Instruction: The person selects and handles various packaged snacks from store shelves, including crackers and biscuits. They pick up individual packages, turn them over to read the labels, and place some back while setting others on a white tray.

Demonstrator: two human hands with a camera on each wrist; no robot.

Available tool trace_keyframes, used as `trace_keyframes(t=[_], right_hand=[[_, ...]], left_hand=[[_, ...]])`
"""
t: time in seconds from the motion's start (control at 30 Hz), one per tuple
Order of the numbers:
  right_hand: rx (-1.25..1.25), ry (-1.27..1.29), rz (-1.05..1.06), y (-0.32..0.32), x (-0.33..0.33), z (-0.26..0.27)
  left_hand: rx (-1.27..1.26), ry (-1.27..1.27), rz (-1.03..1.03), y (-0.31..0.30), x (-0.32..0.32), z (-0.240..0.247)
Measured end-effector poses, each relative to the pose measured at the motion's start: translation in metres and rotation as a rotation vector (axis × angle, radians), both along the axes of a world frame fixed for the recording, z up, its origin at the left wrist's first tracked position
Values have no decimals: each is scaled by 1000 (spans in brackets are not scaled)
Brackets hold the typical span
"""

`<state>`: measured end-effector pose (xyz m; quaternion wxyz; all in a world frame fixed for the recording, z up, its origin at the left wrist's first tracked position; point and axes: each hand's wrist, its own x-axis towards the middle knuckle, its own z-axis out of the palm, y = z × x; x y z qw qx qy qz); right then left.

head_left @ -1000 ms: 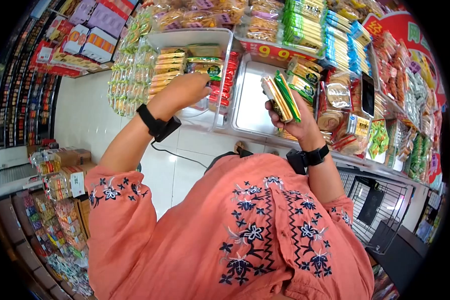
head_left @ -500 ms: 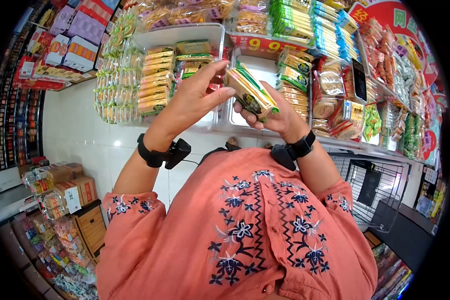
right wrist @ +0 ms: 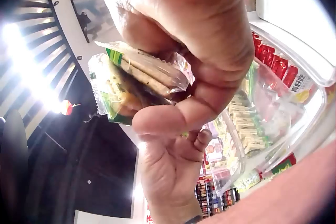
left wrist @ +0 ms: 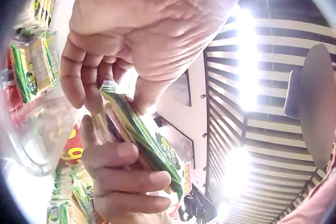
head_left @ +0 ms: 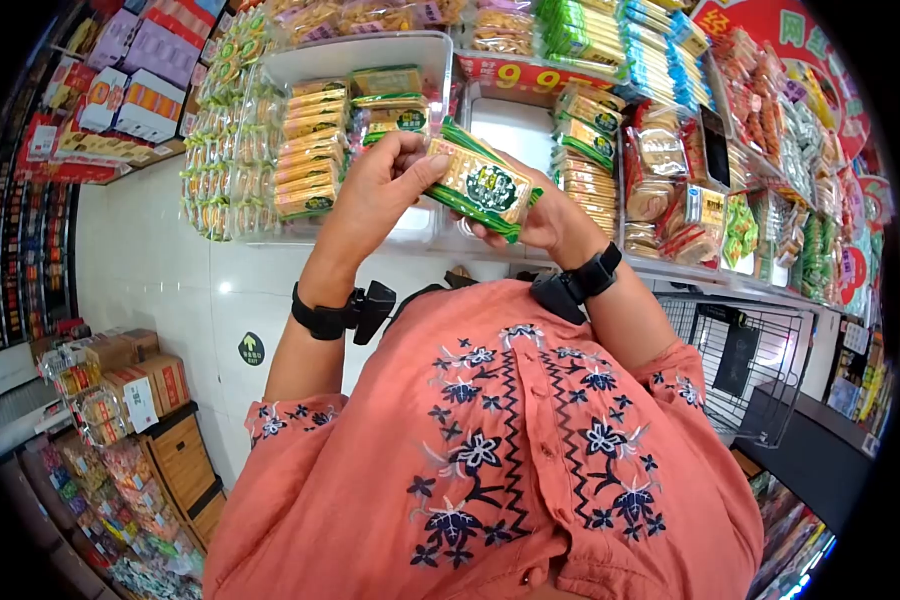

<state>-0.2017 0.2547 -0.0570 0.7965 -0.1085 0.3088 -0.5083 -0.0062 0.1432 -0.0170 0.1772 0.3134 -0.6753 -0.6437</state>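
Note:
A few flat cracker packets with clear wrap, green edges and a dark round label are held together before the chest. My left hand pinches the upper packet at its near-left end, thumb on top. My right hand grips the packets from below at their right end. The left wrist view shows the packets edge-on, with right-hand fingers wrapped round them. From the right wrist, the packets stick out of the right hand, their crackers showing through the wrap.
A clear bin of similar packets stands behind the left hand. Right of it is a white tray with a row of cracker packets. More bagged snacks and a dark phone-like device lie further right. A wire cart stands at the right.
The left hand has left the clear bin and come over to the packets in the right hand. The packets have turned, so the upper one's labelled face shows to the head camera.

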Motion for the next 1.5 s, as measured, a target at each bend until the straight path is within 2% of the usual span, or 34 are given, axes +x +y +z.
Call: trace_keyframes(t=[0.13, 0.27, 0.37, 0.5, 0.7, 0.8, 1.07, 1.2, 1.5], right_hand=[[-47, 167, -6, -4, 2, 9], [18, 241, -34, -10, 1, 5], [2, 144, 4, -8, -6, 0], [-10, 181, -12, -8, -9, 1], [-54, 154, 67, -5, -14, 8], [-99, 258, 19, 0, -7, 19], [-85, 316, 17, -3, -8, 9], [-108, 393, 99, -5, -11, 9], [-55, 356, -42, -1, -11, 6]], left_hand=[[0, 26, 65, 4, 2, 0], [-44, 52, 125, 5, 5, -7], [-54, 82, 167, 7, 6, -13], [-67, 119, 222, 9, 7, -16], [-100, 143, 226, 8, 7, -25], [-95, 145, 230, 11, 6, -23], [-80, 113, 224, 15, 8, -23], [-84, 77, 181, 13, 15, -28], [-44, 135, 183, 14, 14, -33]])
